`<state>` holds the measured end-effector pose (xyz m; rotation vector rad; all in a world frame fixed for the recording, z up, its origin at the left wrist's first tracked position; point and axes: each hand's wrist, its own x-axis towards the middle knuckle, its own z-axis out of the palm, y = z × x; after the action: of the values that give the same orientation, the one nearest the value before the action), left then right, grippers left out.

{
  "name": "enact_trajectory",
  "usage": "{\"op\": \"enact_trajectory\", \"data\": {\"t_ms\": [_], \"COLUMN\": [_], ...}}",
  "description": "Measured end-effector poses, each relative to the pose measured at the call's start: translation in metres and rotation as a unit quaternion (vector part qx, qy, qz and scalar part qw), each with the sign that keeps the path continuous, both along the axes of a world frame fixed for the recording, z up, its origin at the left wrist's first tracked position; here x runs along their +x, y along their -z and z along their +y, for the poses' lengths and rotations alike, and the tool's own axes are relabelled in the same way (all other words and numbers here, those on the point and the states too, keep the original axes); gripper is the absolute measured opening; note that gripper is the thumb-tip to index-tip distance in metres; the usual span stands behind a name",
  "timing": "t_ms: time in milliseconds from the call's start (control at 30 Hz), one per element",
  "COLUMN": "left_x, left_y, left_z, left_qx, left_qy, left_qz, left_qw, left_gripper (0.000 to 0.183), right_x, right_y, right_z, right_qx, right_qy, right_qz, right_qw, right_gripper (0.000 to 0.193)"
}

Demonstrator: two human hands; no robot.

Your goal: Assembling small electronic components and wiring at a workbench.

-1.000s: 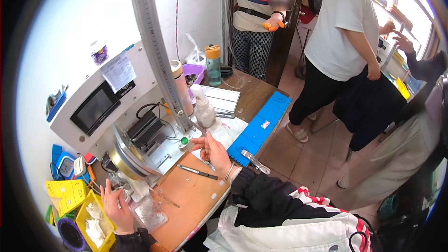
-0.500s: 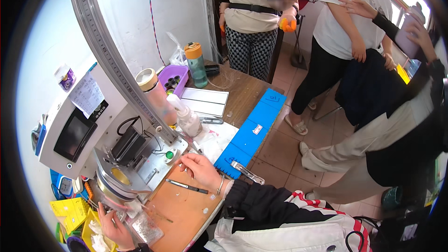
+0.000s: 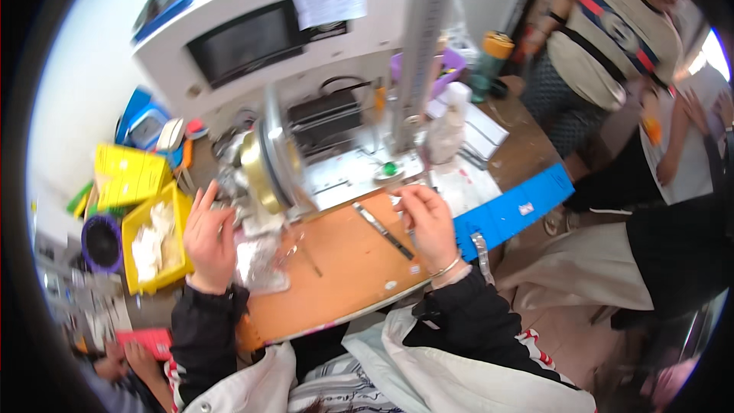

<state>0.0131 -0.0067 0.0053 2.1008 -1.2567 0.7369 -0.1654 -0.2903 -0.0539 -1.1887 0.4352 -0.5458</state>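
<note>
Both hands rest over the near part of an orange work board point(image 3: 344, 260): the left hand point(image 3: 208, 239) is up with fingers loosely spread, holding nothing, its palm just beside a clear plastic bag point(image 3: 260, 260) lying on the board's left edge, while the right hand point(image 3: 424, 222) is curled with fingertips pinched together near its top (whether they grip something small is too blurred to tell). Between the hands a slim dark metal strip point(image 3: 382, 231) lies slantwise on the board, just left of the right hand. Left of the left hand stands a yellow bin point(image 3: 157, 241) of white scraps, and right of the right hand a blue tray point(image 3: 514, 210). Farther off, a brass-coloured wheel point(image 3: 264, 172) stands on edge on a white machine point(image 3: 252, 46) with a dark screen. Far right, other people stand by the table.
</note>
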Motion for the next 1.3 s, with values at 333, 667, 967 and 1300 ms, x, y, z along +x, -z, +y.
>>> {"op": "enact_trajectory", "data": {"t_ms": [333, 667, 967, 1300], "left_x": [0.002, 0.008, 0.013, 0.010], "left_y": [-0.004, 0.004, 0.007, 0.009], "left_z": [0.005, 0.011, 0.017, 0.014], "left_qx": [-0.064, -0.098, -0.082, -0.046], "left_qy": [0.022, 0.045, 0.055, 0.025], "left_qz": [0.015, 0.051, 0.060, 0.043], "left_qw": [0.998, 0.993, 0.993, 0.998], "left_gripper": [0.012, 0.016, 0.017, 0.017], "right_x": [-0.013, -0.009, -0.004, 0.003], "right_y": [-0.019, 0.005, 0.012, 0.004], "right_z": [0.033, 0.062, 0.071, 0.073], "right_qx": [-0.129, -0.253, -0.362, -0.421], "right_qy": [-0.030, -0.035, -0.038, -0.034], "right_qz": [0.083, 0.119, 0.122, 0.138], "right_qw": [0.988, 0.959, 0.923, 0.896], "right_gripper": [0.012, 0.009, 0.009, 0.006]}}
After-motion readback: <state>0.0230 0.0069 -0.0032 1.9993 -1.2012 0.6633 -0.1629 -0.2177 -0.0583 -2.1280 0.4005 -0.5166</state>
